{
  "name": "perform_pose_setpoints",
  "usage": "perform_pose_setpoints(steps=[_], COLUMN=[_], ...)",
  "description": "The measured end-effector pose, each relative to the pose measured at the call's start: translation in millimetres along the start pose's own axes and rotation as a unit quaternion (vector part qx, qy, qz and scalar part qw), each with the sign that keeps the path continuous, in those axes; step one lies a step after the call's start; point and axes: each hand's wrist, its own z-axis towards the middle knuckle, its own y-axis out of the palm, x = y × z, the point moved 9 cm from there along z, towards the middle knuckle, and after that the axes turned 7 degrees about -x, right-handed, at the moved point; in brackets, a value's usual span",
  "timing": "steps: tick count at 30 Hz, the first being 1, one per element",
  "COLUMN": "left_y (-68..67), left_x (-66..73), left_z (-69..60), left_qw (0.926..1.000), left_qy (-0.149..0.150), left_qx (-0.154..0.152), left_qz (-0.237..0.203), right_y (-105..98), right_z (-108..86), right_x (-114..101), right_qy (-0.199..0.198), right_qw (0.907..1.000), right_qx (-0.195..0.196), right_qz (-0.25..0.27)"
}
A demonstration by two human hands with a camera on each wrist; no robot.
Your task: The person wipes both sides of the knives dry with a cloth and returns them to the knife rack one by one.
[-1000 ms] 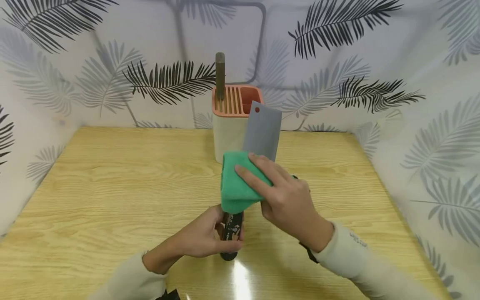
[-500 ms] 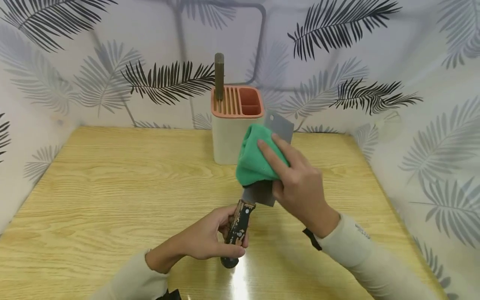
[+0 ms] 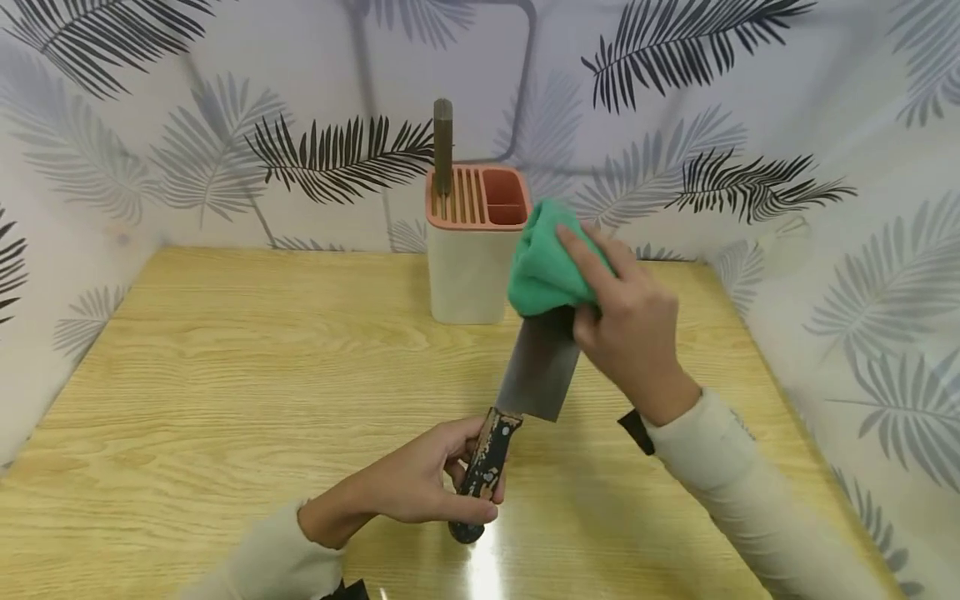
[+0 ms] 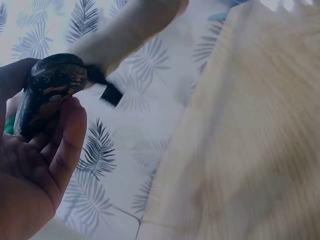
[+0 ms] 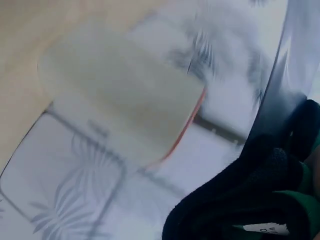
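Observation:
My left hand (image 3: 420,475) grips the worn black handle (image 3: 489,467) of a cleaver (image 3: 542,367). The blade points away and to the right, above the table. With my right hand (image 3: 626,312) I hold a folded green cloth (image 3: 547,262) over the blade's far end, hiding that part. Flaked patches mark the handle (image 4: 52,92) in the left wrist view, with my fingers around it. The right wrist view has the cloth (image 5: 225,200), dark there, against the shiny blade (image 5: 285,90).
A cream knife holder (image 3: 467,279) with a slotted orange top stands at the table's back. One dark-handled knife (image 3: 443,150) is upright in its slots. The wooden table (image 3: 247,350) meets leaf-patterned sheeting (image 3: 300,75) behind and at the sides.
My right hand has slid the cloth up and to the right along the blade, uncovering the part near the handle. The cleaver has swung slightly right, still in my left hand.

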Motion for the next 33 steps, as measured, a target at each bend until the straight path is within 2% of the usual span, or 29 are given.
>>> perform_pose_setpoints(steps=[2, 5, 8, 14, 18, 21, 25, 29, 33], left_y=[2.9, 3.9, 0.5, -7.8, -9.1, -7.6, -5.8, -4.7, -1.9], left_x=[-0.6, -0.9, 0.6, 5.0, 8.9, 13.5, 16.2, 17.5, 19.9], left_z=[0.7, 1.7, 4.4, 12.0, 11.4, 7.9, 5.0, 4.1, 3.1], left_qw=[0.9999, 0.9996, 0.9993, 0.9945, 0.9927, 0.9908, 0.9853, 0.9771, 0.9731], left_qy=[-0.004, -0.003, 0.011, 0.049, 0.075, 0.098, 0.111, 0.119, 0.125], left_qx=[-0.006, -0.008, 0.000, 0.021, 0.025, 0.021, 0.014, -0.001, -0.022], left_qz=[-0.010, -0.025, -0.037, -0.090, -0.092, -0.091, -0.129, -0.176, -0.193], right_y=[-1, 2, 8, 12, 5, -3, -10, -9, -9], right_z=[5.6, 0.4, -11.0, -28.0, -40.4, -43.9, -38.3, -27.7, -14.7], right_x=[15, 16, 0, -38, -64, -73, -66, -51, -33], right_qy=[0.026, 0.028, -0.004, -0.080, -0.153, -0.184, -0.170, -0.138, -0.097], right_qw=[0.9996, 0.9996, 0.9999, 0.9964, 0.9881, 0.9823, 0.9837, 0.9884, 0.9935], right_qx=[0.010, 0.009, -0.006, -0.028, -0.002, 0.035, 0.060, 0.063, 0.059], right_qz=[0.000, 0.001, -0.008, -0.005, -0.015, -0.007, 0.006, 0.008, -0.004])
